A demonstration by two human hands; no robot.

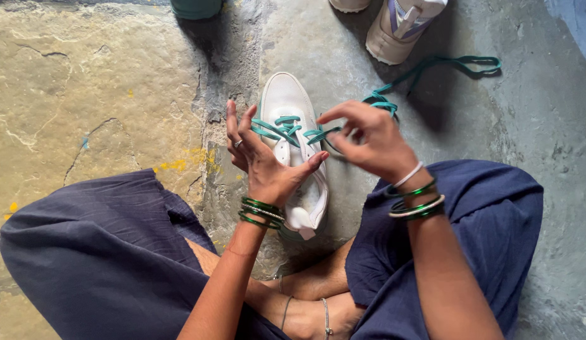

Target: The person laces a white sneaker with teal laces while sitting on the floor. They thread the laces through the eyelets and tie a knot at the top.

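A white sneaker (287,101) lies on the stone floor between my knees, toe pointing away. A teal green lace (281,128) is threaded across its upper eyelets. My left hand (263,160) rests against the shoe's left side, fingers spread and thumb over the tongue. My right hand (368,140) pinches the lace just right of the shoe. The lace's free end (456,63) trails off over the floor to the upper right. Green and white bangles sit on both wrists.
A second pale sneaker (400,26) stands at the top, with part of another shoe (349,5) beside it. A green container base (196,7) sits at the top edge. My crossed legs in dark blue cloth (104,252) fill the lower frame.
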